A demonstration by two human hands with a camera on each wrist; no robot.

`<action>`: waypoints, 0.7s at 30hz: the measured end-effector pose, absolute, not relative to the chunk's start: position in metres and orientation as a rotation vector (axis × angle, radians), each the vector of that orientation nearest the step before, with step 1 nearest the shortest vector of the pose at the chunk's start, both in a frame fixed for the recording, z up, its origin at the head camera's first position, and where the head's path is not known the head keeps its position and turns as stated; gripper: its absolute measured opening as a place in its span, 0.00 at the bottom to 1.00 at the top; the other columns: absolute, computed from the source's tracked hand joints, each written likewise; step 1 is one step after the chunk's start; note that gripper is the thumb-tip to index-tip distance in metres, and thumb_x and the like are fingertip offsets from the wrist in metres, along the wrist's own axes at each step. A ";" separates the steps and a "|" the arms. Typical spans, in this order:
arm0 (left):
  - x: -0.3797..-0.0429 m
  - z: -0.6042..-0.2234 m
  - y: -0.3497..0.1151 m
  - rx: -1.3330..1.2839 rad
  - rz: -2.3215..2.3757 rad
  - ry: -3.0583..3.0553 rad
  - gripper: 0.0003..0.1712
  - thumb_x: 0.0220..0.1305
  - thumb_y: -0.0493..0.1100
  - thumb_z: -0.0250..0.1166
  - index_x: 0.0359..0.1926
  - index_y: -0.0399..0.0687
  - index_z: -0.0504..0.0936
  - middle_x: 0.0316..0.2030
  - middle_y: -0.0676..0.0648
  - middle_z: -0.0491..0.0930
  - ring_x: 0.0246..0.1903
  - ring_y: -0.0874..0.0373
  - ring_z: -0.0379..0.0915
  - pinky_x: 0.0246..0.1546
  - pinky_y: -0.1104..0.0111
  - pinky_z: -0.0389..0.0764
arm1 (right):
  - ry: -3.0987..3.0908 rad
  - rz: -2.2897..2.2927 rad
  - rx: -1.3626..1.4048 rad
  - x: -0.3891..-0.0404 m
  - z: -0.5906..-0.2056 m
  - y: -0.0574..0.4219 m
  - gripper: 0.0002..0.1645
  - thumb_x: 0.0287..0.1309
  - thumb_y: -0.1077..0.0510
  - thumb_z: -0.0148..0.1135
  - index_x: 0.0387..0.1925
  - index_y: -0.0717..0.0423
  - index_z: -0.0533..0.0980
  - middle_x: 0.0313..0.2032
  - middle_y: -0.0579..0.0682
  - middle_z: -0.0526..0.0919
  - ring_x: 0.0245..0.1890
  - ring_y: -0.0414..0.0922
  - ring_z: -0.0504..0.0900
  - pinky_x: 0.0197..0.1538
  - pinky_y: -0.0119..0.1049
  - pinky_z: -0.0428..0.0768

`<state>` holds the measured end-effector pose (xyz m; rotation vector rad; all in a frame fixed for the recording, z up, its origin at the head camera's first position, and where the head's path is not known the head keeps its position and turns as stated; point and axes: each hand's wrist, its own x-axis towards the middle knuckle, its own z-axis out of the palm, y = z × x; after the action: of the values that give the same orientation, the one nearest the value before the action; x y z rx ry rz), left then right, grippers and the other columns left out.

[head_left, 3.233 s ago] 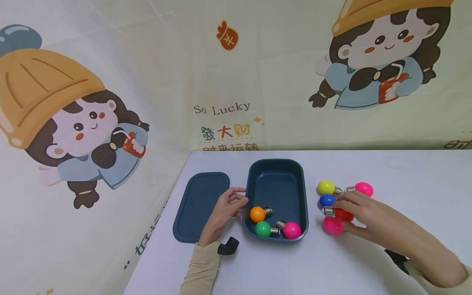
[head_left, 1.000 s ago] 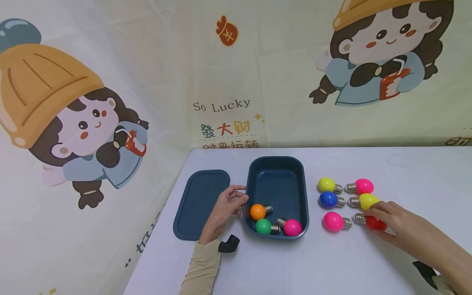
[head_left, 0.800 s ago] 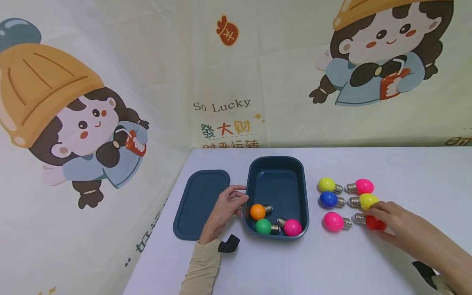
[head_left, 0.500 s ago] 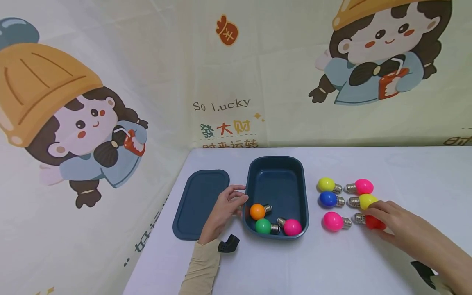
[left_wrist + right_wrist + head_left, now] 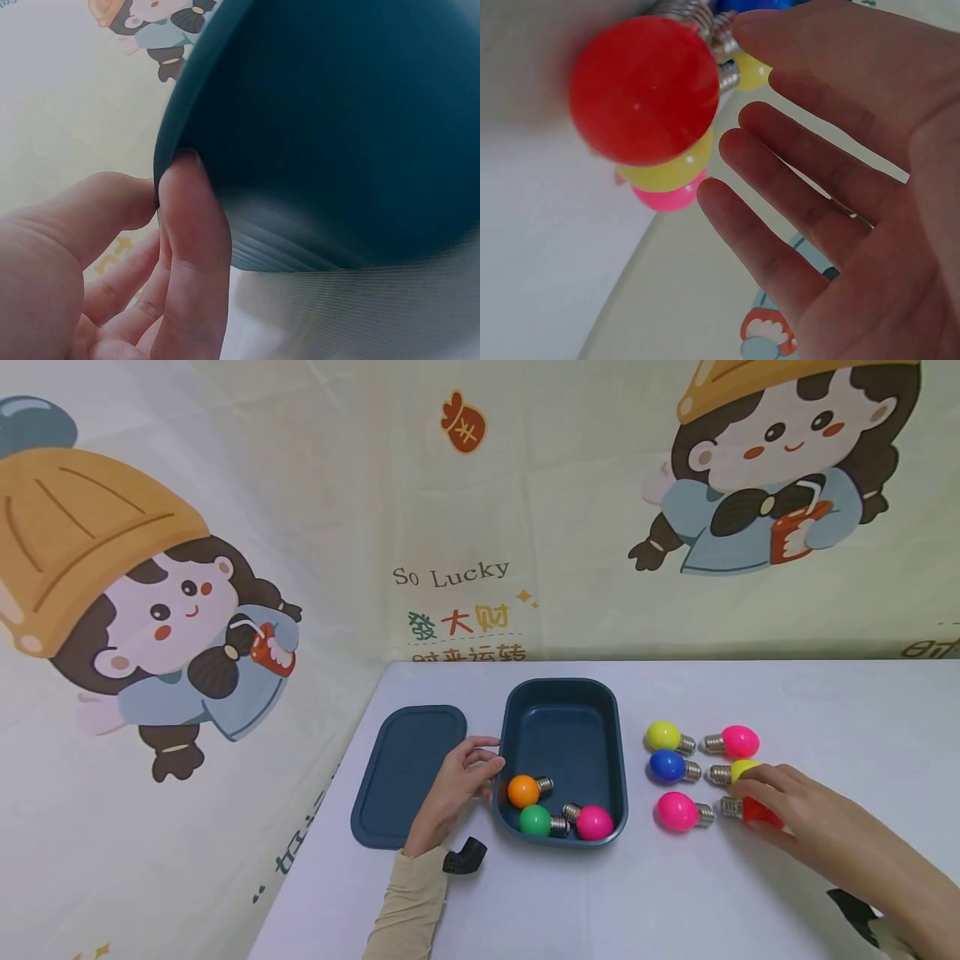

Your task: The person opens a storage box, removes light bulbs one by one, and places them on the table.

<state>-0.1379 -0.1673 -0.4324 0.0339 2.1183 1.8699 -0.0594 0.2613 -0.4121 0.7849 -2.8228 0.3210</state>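
Observation:
My left hand (image 5: 459,782) is at the left wall of a dark blue rectangular box (image 5: 622,760), its fingers relaxed. In the left wrist view the fingertips touch the box's wall (image 5: 337,150) near the rim. My right hand (image 5: 798,806) hovers over a red light bulb (image 5: 759,812), partly hiding it and a yellow bulb (image 5: 742,768) behind it. The right wrist view has its fingers (image 5: 757,247) extended and apart from the red bulb. Inside the box lie an orange bulb (image 5: 522,792), a green bulb (image 5: 534,820) and a pink bulb (image 5: 595,822).
Another yellow bulb (image 5: 663,735), a blue bulb (image 5: 667,766) and a pink bulb (image 5: 677,811) form a column right of the box, with one more pink bulb (image 5: 741,742) at the back right. A dark blue lid (image 5: 401,777) lies flat at the left on the white table (image 5: 525,910).
My right hand has set the red bulb down farther right, beside the front pink bulb. In the last half second that hand shifted slightly left and back. The left hand stays put.

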 end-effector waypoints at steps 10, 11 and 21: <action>-0.139 -0.431 -0.167 0.046 1.867 2.115 0.27 0.66 0.45 0.67 0.63 0.42 0.73 0.46 0.35 0.78 0.28 0.57 0.72 0.27 0.69 0.80 | -2.706 0.333 0.877 -0.064 -0.402 0.241 0.36 0.26 0.61 0.85 0.45 0.57 0.82 0.45 0.53 0.82 0.47 0.54 0.81 0.41 0.49 0.85; -0.140 -0.431 -0.167 0.044 1.866 2.114 0.27 0.66 0.45 0.67 0.63 0.42 0.73 0.45 0.36 0.79 0.28 0.57 0.72 0.28 0.68 0.80 | -2.697 0.336 0.889 -0.064 -0.400 0.238 0.36 0.26 0.61 0.85 0.46 0.57 0.82 0.44 0.52 0.82 0.46 0.54 0.81 0.40 0.48 0.85; -0.138 -0.433 -0.168 0.041 1.855 2.122 0.27 0.66 0.44 0.67 0.63 0.42 0.73 0.46 0.36 0.78 0.28 0.55 0.71 0.28 0.69 0.79 | -2.722 0.352 0.921 -0.073 -0.383 0.204 0.34 0.33 0.59 0.84 0.48 0.58 0.80 0.47 0.54 0.82 0.50 0.57 0.81 0.45 0.50 0.84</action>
<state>-0.1377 -0.1684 -0.4333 0.0407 2.1221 1.8555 -0.0733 0.2040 -0.3825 0.9206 -2.7219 0.3522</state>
